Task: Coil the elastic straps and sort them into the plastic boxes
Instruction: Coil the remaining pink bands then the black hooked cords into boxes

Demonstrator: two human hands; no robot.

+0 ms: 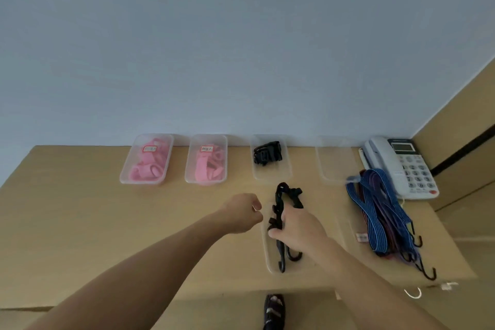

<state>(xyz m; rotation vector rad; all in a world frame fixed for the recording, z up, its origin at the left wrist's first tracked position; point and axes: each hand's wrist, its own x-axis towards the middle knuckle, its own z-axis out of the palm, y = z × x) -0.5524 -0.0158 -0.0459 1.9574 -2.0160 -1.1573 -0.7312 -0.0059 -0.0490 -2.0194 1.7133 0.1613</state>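
Right hand (297,225): fingers wrapped round the folded black hooked strap (278,197), over the near clear box (267,262) at the worktop (80,209) front, hooks dangling into it. Left hand (242,213) just beside, fingers curled, apparently empty. Advice: lower hook-end first and keep the loops clamped until they seat, or the bundle may spring open. Blue bungee cords (375,211) lie uncoiled to the right. At the back, another black strap (267,153) sits boxed.

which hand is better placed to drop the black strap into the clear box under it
Right: the right hand grips the black strap above the clear box; the left hand is curled beside it, holding nothing.
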